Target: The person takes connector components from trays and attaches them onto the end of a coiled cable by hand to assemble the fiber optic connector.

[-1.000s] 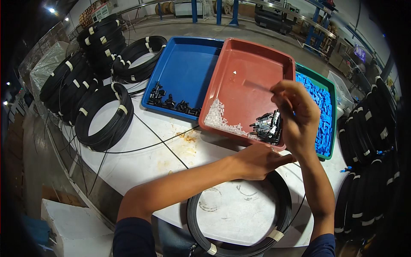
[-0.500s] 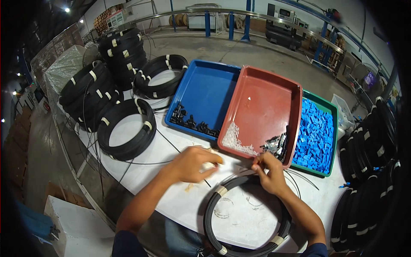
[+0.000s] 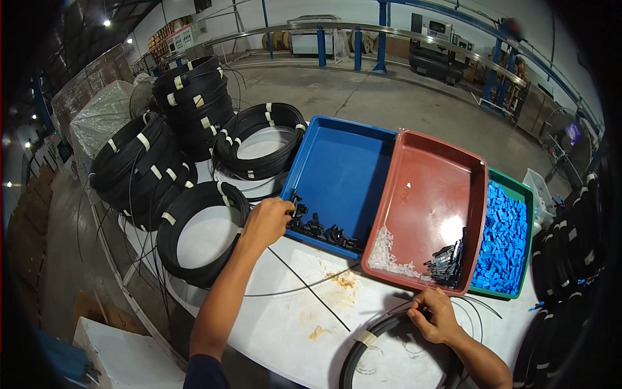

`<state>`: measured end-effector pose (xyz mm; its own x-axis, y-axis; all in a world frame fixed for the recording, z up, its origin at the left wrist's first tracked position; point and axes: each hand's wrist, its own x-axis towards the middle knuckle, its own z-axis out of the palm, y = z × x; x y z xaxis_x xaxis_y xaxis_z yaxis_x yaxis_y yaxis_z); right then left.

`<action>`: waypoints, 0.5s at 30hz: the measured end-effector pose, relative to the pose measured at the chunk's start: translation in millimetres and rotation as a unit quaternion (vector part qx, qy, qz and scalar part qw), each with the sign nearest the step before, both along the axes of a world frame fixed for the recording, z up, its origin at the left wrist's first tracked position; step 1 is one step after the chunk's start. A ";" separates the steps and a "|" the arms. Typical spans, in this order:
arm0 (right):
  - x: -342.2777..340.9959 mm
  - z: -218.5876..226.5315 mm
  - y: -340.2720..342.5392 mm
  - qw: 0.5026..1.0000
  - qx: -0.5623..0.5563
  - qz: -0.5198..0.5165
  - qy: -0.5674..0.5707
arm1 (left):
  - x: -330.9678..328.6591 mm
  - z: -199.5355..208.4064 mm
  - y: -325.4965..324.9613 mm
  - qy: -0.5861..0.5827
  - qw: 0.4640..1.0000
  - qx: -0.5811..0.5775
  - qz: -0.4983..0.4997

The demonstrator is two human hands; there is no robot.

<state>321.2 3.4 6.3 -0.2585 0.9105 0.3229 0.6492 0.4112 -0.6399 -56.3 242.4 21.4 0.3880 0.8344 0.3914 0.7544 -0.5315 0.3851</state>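
My left hand (image 3: 267, 222) reaches to the near left corner of the blue tray (image 3: 343, 172), its fingers curled together at the black plastic parts (image 3: 315, 227) heaped there. Whether a part is between the fingertips is hidden. My right hand (image 3: 435, 316) is closed, thumb against fingers, on a thin black cable end of the coil (image 3: 353, 356) lying at the table's near side. That coil is bound with pale tape, and its lower part runs out of view. Just beyond my right hand stands the red tray (image 3: 431, 188), with white small pieces (image 3: 389, 256) and dark metallic pieces (image 3: 447, 262) along its near side.
A green tray (image 3: 530, 243) of blue pieces (image 3: 500, 240) stands at the right. Taped black cable coils (image 3: 201, 230) are stacked on the left, and more coils (image 3: 570, 259) on the right. A loose cable (image 3: 308, 285) and yellowish scraps (image 3: 343, 279) lie on the white table.
My left hand has moved from above the table near the coil to the blue tray's corner. My right hand stays by the coil. The whole view has shifted, with the trays lower and further right.
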 end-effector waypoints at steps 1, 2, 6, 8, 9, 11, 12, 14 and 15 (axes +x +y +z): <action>0.8 2.9 -0.5 1.000 -0.014 -0.004 0.007 | 8.9 6.9 1.2 0.034 0.999 -0.022 0.020; 1.9 5.3 -0.9 0.999 -0.028 -0.007 0.015 | 16.7 8.9 4.0 0.068 0.996 -0.043 0.041; 4.7 0.3 -0.5 0.993 -0.079 -0.024 0.082 | 28.1 -7.4 14.2 0.028 0.999 -0.043 -0.015; 3.1 3.5 0.0 0.990 -0.108 -0.031 0.080 | 31.4 -11.3 17.6 -0.034 0.992 -0.091 -0.078; 4.9 2.5 -1.9 0.991 -0.101 -0.037 0.082 | 38.3 -9.8 20.6 -0.087 0.989 -0.088 -0.077; 1.8 5.8 -3.2 0.991 -0.097 -0.035 0.084 | 35.6 5.2 23.0 -0.149 0.987 -0.054 -0.039; 0.8 8.9 -4.4 0.986 -0.114 -0.053 0.105 | 36.0 11.9 29.8 -0.142 0.989 -0.035 -0.012; 0.1 8.2 -3.0 0.981 -0.133 -0.066 0.128 | 25.8 19.7 39.8 -0.092 0.995 0.004 0.045; 2.6 5.3 -3.4 0.982 -0.119 -0.067 0.130 | 23.9 24.0 42.4 -0.093 0.995 0.002 0.045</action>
<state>323.7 0.0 11.6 -0.0690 0.9883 0.1363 0.4887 0.1526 -0.8590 -32.5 284.8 45.4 0.2314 0.8606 0.4537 0.7149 -0.4667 0.5207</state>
